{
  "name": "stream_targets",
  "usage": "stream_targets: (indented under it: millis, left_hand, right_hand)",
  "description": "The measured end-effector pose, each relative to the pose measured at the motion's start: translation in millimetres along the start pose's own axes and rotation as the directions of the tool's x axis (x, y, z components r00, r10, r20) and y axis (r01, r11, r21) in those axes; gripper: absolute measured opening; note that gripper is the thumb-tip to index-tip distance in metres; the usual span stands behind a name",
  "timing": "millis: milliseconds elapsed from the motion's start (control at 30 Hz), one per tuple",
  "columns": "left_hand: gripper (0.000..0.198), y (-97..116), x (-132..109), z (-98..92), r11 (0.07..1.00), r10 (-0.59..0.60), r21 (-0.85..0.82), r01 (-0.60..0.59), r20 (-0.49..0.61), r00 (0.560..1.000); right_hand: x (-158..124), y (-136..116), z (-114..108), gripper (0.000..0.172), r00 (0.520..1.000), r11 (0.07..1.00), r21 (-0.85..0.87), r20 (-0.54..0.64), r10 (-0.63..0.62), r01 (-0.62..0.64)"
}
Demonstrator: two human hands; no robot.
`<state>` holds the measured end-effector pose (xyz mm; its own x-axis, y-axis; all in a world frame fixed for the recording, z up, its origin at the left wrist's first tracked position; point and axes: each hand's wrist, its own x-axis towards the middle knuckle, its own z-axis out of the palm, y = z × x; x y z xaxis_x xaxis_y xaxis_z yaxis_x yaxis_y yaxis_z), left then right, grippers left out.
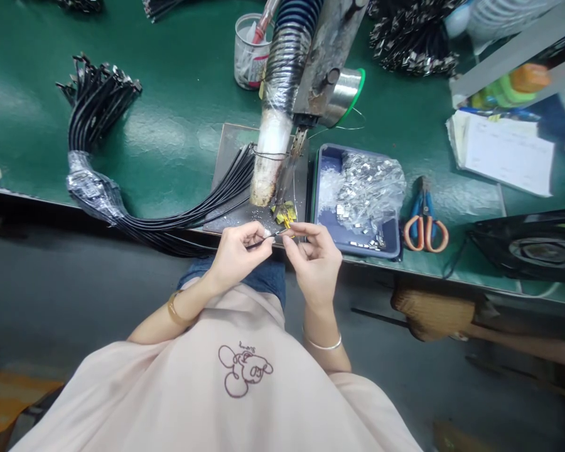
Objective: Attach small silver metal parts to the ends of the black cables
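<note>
My left hand (235,252) is closed in a pinch on a thin black cable (258,243), near its end. My right hand (314,260) pinches at the tip of the same cable, its fingertips close to those of the left; the small part between them is too fine to make out. Just beyond my fingers, a yellow piece (287,213) lies on a grey board (226,169), below the soldering-iron-like metal holder (294,157). A bundle of black cables (183,218), wrapped in clear plastic, runs left from the board.
A taped hose (277,100) hangs over the board beside a solder wire spool (346,97). Right of it stand a blue tray (327,232) with bagged metal connectors (370,188) and orange-handled pliers (425,226). A cup (252,59), papers (503,147) and a black fan (537,245) are around.
</note>
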<state>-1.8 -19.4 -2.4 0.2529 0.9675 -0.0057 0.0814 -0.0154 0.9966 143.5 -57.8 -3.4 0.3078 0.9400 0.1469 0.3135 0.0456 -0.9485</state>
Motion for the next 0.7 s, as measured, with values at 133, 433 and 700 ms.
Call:
stream_targets:
  millis: [133,433,700]
  left_hand:
    - [0.018,0,-1,0.3,1.0,0.024,0.02,-0.024,0.011,1.0]
    - [0.019,1,-1,-1.6,0.97,0.19,0.146,-0.196,0.054,0.98]
    - [0.017,-3,-4,-8.8,0.905,0.363,0.177,-0.387,0.154,0.919]
  right_hand:
    - [0,1,0,0.014,1.0,1.0,-0.01,0.006,-0.029,0.029]
    - [-2,0,-5,0.013,0.916,0.859,-0.326,0.071,-0.395,0.396]
    - [3,-2,-16,0.013,0.964,0.939,-0.219,0.06,-0.258,0.265]
